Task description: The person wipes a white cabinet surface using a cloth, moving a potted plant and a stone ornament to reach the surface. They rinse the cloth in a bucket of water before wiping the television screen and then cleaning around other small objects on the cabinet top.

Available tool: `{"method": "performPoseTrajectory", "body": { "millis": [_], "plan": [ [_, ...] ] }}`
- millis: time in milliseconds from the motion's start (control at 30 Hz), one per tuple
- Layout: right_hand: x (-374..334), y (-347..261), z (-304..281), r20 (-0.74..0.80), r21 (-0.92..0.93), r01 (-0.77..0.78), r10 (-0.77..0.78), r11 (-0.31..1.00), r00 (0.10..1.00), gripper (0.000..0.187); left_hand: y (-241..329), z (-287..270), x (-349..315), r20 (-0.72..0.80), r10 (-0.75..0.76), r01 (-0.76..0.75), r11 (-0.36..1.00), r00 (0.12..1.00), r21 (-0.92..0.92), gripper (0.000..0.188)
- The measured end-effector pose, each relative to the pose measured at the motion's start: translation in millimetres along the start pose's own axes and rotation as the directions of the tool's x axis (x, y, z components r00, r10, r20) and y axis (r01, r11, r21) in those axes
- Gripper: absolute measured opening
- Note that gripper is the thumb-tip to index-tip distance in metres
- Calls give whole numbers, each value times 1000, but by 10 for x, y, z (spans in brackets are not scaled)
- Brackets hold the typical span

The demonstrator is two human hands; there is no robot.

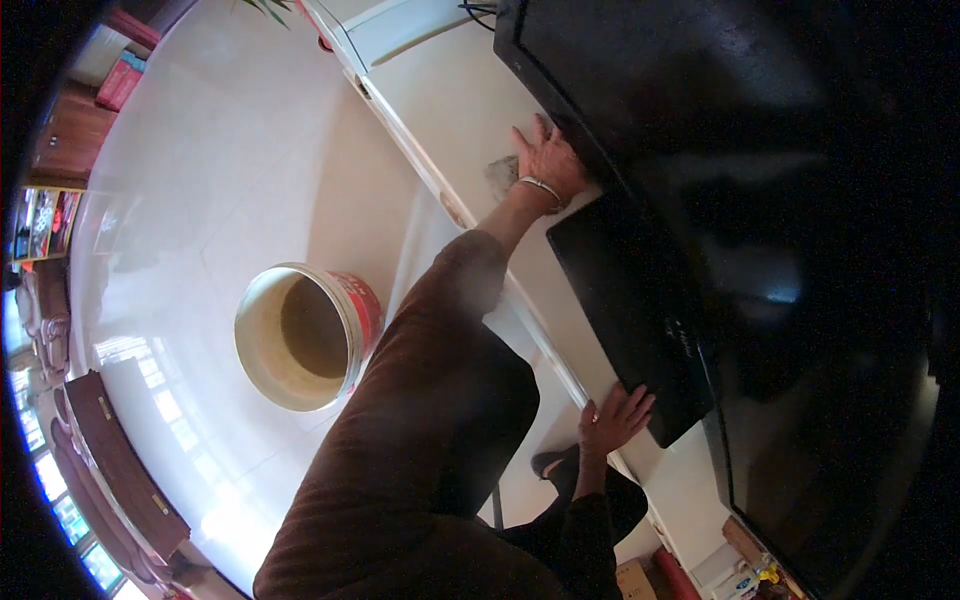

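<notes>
My left hand (552, 165), with a bracelet at the wrist, lies on a white ledge (440, 75) beside the edge of a large black television (770, 230). Its fingers are spread; the palm side is hidden. Next to it a small grey patch (502, 178) shows on the ledge, a rag or a smear, I cannot tell which. My right hand (615, 418) rests with fingers stretched out on the near corner of the television's flat black base (625, 310). Nothing shows in its grip.
To the left, a white bucket (258, 340) with a red print holds murky brown liquid on the shiny pale floor (200, 220). Wooden furniture (125, 465) lines the far left. Dark cables (478, 12) lie behind the television. Small items (750, 578) sit at the bottom right.
</notes>
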State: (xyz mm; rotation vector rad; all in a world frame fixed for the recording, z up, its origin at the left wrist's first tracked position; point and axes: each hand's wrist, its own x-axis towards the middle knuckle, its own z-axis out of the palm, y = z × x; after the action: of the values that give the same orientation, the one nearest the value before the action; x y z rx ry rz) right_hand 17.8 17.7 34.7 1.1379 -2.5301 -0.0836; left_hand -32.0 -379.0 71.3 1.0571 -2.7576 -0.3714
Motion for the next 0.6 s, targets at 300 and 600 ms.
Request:
{"method": "performPoseTrajectory", "body": {
  "millis": [300, 600],
  "plan": [
    [-37, 12, 31, -49, 1, 18, -18, 1000, 999, 53, -204, 11, 265, -145, -56, 53, 998, 988, -26, 59],
    [-123, 108, 43, 29, -14, 3, -3, 1000, 1000, 57, -438, -155, 598, 7, -72, 70, 989, 997, 133, 63]
  ]
}}
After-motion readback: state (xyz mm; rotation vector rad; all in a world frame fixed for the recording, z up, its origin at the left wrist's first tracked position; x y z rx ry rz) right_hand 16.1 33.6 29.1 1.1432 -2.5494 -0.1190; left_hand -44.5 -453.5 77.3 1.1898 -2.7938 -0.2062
